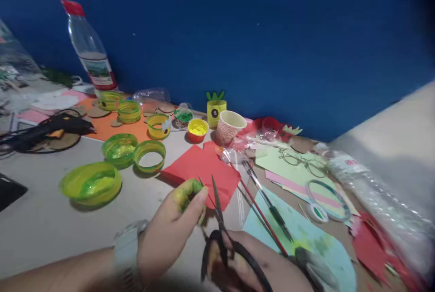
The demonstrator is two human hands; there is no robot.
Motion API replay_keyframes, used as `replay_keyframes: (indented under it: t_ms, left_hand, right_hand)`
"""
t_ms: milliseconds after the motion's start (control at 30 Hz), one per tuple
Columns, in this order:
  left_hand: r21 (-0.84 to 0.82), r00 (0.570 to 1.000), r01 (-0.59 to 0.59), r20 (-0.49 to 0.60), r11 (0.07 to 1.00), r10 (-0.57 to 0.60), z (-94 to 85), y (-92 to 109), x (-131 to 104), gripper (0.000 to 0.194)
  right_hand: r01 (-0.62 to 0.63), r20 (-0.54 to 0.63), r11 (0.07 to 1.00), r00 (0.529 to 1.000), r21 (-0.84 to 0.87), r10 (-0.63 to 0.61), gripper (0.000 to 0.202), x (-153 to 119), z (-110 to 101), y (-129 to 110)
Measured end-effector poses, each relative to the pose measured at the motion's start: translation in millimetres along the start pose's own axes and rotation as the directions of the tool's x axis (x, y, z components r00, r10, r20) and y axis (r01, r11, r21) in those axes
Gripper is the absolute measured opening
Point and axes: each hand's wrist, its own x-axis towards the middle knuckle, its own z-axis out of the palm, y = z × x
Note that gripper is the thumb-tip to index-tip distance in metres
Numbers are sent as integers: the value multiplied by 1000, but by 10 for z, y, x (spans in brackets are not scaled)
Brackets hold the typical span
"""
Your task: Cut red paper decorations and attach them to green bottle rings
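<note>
My right hand [265,260] grips a pair of scissors [220,219] by their black handles, with the blades spread and pointing away from me. Beside the blades, my left hand [173,224] has thumb and index finger pinched together; what lies between them, if anything, is too small to make out. Green and yellow paint stains its fingers, and a watch [127,251] is on the wrist. Just beyond both hands lies a sheet of red paper [204,167], partly behind the blades. Yellow-green painted plastic rings [149,157] and a painted bottle base [91,184] stand to the left.
A red-capped plastic bottle [90,51] stands at the back left, near a black glue gun [64,124]. A paper cup [229,127] and a yellow pineapple-like cup [215,113] are against the blue wall. A pen [267,199], paintbrush [261,212] and glasses [302,161] lie right.
</note>
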Motion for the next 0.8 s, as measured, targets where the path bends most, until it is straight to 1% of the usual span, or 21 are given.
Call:
replay_keyframes:
  t_ms: [100, 200, 267, 367, 500, 600, 800]
  left_hand:
    - [35, 1000, -9, -20, 999, 10, -21, -25, 18, 26]
    - [49, 999, -33, -15, 998, 34, -27, -40, 27, 24]
    - [45, 999, -45, -7, 998, 45, -23, -42, 30, 23]
    - [33, 998, -60, -10, 998, 61, -19, -41, 31, 21]
    - [37, 996, -92, 1, 995, 92, -32, -57, 23, 21]
    - [41, 997, -77, 3, 996, 77, -38, -76, 16, 22]
    - [34, 999, -49, -16, 998, 50, -17, -81, 30, 25]
  right_hand:
    - [-2, 40, 999, 999, 53, 0, 66, -17, -1, 46]
    - [16, 64, 996, 998, 86, -22, 65, -23, -13, 73]
    - [33, 81, 995, 996, 92, -40, 65, -23, -25, 83]
    - [26, 112, 996, 993, 86, -36, 63, -25, -39, 90]
    - [24, 73, 998, 997, 64, -28, 65, -34, -37, 76]
    - [3, 51, 998, 999, 70, -7, 66, -35, -22, 62]
    - [40, 66, 995, 997, 88, -46, 66, -17, -17, 101]
